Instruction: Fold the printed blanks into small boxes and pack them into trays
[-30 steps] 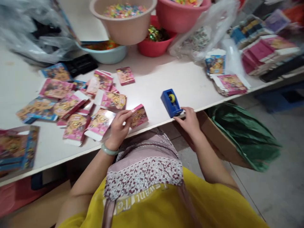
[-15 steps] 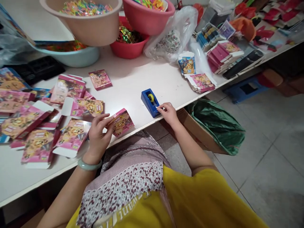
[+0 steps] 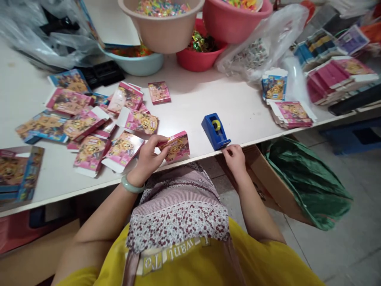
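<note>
At the far left of the white table (image 3: 190,107) lay a loose spread of flat pink cartons (image 3: 89,131), some overlapping, none folded up. Just right of them the left hand (image 3: 149,157) was closed on a small pink box (image 3: 177,146), thumb and fingers pinching its near-left corner while the box rested at the table's front edge. Further right stood a blue tape dispenser (image 3: 214,130), also close to the edge. The right hand (image 3: 235,156) sat just below its cutter end, fingertips pinched together; whether a strip of tape was caught between them was too small to tell. In my judgement, a hard pull there could drag the light dispenser off the edge, and the box, held only by one corner, could twist or slide off too.
</note>
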A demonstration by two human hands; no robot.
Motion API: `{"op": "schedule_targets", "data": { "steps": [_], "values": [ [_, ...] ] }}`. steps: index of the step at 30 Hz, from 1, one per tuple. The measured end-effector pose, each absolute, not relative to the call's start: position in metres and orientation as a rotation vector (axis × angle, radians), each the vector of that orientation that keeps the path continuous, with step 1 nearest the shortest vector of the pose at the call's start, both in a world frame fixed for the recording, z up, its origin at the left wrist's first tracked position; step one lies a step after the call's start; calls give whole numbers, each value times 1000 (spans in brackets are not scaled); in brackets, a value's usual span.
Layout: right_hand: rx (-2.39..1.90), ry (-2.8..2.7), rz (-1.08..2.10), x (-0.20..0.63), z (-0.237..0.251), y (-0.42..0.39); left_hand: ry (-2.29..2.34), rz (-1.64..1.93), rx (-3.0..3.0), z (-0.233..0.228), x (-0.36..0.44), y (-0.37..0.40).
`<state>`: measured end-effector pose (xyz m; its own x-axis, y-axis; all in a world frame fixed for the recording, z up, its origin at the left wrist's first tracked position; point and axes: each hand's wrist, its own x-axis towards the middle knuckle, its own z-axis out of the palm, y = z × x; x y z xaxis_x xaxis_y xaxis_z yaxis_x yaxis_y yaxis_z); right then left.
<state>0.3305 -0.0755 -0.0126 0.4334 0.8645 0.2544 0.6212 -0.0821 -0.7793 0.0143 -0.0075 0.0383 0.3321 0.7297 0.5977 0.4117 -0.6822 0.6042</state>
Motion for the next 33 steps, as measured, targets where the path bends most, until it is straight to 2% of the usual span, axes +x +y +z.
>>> {"op": "schedule_targets", "data": {
  "steps": [6,11,18,22,25,30,33],
  "values": [
    [-1196,-1247,1088,240,55,-69,967,1301,2433,48,22,-10],
    [-1078,-1153,1262,200,69,-39,932,1113,2605,53,20,-12],
    [-1191,-1303,1162,199,57,-22,866,937,2657,56,14,-6],
    [-1247,-1464,1017,200,60,-18,759,1035,2506,57,13,-3],
    [-1341,-1620,849,207,61,-13,781,1057,2420,57,10,1],
    [-1382,-1824,329,221,43,0,778,879,2406,58,11,3],
    [-1340,-1918,372,226,15,8,777,960,2346,53,13,1]
  ]
}}
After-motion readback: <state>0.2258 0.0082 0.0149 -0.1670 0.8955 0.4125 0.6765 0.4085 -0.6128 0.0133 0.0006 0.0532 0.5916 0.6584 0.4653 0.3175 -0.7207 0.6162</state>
